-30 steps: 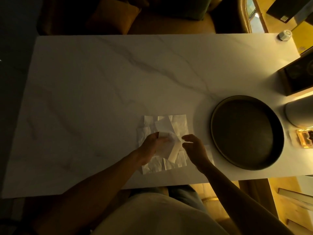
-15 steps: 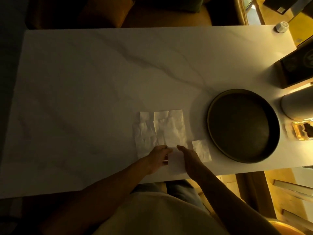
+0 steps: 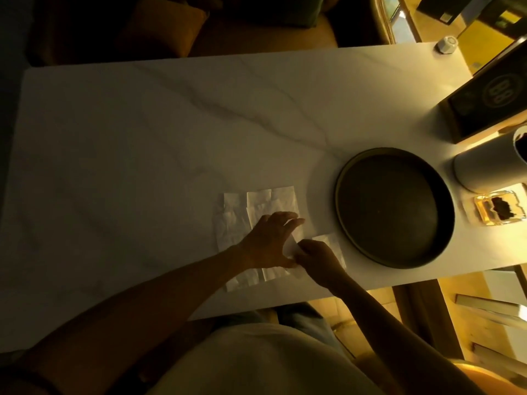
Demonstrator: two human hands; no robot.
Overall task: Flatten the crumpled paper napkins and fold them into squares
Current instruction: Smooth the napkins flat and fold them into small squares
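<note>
Left hand (image 3: 266, 242) pressed flat, fingers spread, on paper napkins (image 3: 271, 202); right hand (image 3: 316, 259) fingers pinching a napkin's edge on the tabletop (image 3: 142, 138).

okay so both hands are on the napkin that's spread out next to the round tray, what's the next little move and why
Probably press the left hand flat and sweep it outward across the napkin. The sheet lies mostly open on the table but still shows creases, and the right hand already pinches its near right edge, so it can anchor the paper. A small folded napkin lies beside the tray.
</note>
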